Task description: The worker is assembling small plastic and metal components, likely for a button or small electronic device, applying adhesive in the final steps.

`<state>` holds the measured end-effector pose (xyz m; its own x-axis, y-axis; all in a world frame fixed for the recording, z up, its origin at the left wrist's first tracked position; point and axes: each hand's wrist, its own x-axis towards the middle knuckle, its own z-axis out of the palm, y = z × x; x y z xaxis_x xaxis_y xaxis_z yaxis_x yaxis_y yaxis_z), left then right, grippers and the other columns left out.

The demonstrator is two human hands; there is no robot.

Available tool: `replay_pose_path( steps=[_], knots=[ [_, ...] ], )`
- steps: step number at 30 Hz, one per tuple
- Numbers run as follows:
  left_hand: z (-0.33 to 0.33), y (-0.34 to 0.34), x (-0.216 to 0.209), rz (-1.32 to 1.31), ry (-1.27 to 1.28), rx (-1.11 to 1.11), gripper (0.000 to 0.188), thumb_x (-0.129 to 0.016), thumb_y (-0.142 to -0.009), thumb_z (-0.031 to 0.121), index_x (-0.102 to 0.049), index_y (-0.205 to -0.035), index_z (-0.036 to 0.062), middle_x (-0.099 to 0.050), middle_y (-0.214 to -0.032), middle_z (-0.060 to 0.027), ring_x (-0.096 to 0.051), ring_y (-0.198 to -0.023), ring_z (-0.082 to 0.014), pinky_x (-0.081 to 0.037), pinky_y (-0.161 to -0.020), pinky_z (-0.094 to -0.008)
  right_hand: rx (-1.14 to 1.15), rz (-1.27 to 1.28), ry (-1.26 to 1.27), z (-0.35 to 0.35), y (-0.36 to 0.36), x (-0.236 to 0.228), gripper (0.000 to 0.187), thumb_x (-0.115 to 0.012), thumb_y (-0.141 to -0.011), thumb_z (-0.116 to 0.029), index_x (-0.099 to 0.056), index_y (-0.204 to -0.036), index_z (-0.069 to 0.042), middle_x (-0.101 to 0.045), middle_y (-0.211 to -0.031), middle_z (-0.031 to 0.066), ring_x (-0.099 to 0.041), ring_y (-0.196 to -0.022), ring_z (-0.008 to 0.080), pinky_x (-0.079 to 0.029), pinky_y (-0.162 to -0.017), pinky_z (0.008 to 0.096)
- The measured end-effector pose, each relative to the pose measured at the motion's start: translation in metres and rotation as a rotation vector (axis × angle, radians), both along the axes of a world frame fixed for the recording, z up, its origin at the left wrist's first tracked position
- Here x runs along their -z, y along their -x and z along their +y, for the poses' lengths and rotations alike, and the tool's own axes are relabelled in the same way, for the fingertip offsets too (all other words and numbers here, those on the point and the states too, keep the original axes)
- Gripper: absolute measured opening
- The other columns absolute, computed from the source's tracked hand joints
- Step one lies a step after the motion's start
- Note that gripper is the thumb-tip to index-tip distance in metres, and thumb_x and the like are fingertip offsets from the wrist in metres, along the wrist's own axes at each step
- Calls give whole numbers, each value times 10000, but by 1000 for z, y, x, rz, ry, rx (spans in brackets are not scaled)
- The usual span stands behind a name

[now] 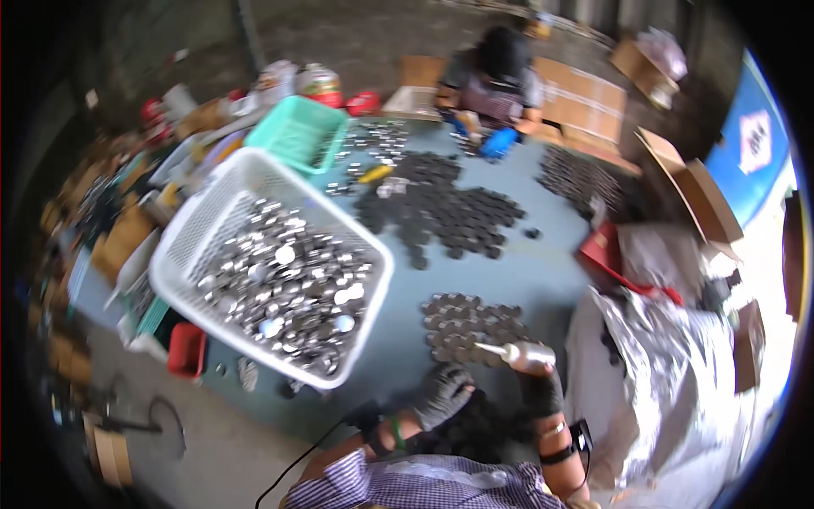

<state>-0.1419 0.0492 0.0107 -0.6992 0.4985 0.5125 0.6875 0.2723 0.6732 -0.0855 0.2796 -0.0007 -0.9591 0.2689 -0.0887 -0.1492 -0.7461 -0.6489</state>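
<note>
My right hand point(541, 392), in a dark fingerless glove, is wrapped round a small squeeze bottle point(527, 355) with a white pointed nozzle. The bottle lies nearly level, its tip pointing left above a flat block of round grey discs point(462, 318) set close together on the table. My left hand point(441, 397), in a grey glove, is just below that block with its fingers curled; whether something small is in them I cannot make out. Dark round pieces point(479, 428) lie between my forearms at the near edge, partly hidden.
A white basket point(174, 246) full of shiny metal caps stands at left, a green basket point(280, 127) behind it. Dark discs point(449, 204) spread across the table point(543, 271). Opposite, a person in blue gloves point(498, 142) works. Silver sheeting point(661, 373) is at right.
</note>
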Motion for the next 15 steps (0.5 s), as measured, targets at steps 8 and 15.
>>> replay_pose_path(
  steps=[8,15],
  knots=[
    [1,-4,23,-75,210,48,256,-759,-730,171,-657,-949,87,-641,-1016,-97,-585,-1007,-321,-481,-886,-449,317,-120,-234,78,9,-13,730,-742,-829,-172,-338,-1430,-83,-487,-1241,94,-528,-1114,230,-456,-976,358],
    [-9,-20,22,-124,251,19,227,-752,-740,170,-673,-934,83,-652,-1023,-90,-605,-1026,-311,-498,-904,-428,474,-196,-824,84,34,-27,677,-729,-808,-67,-401,-1400,-84,-503,-1186,59,-533,-1056,187,-477,-912,315]
  ],
)
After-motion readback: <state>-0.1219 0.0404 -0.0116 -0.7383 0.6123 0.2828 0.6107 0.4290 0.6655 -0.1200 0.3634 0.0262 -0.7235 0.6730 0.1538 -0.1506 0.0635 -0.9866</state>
